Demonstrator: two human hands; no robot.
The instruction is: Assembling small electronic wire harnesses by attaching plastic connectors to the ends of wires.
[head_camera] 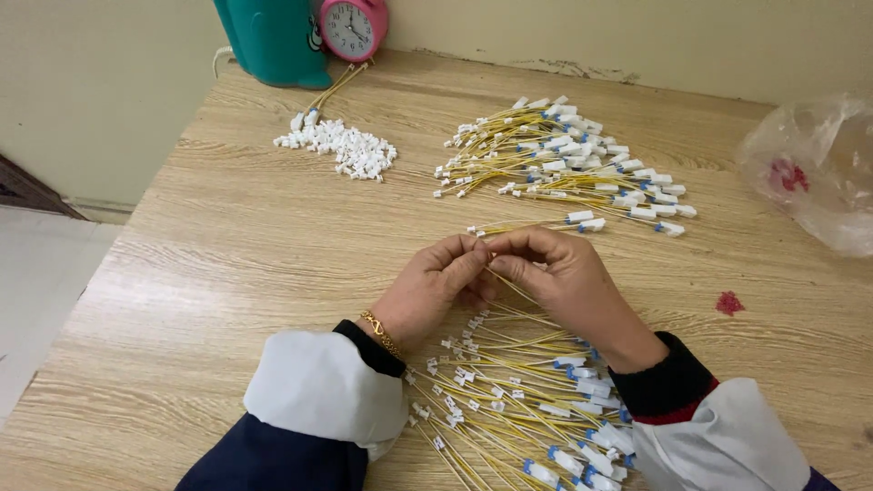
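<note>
Fingers [473,259] of both hands pinching one yellow wire [518,289], pale wood-grain table [227,245] (worn), cream wall [100,82] behind

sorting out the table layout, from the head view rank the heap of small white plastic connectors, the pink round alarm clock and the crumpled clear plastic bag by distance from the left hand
1. Heap of small white plastic connectors: up the wooden table, slightly left of the left hand.
2. Pink round alarm clock: at the far edge, by the wall.
3. Crumpled clear plastic bag: far right, beyond the right hand.
</note>
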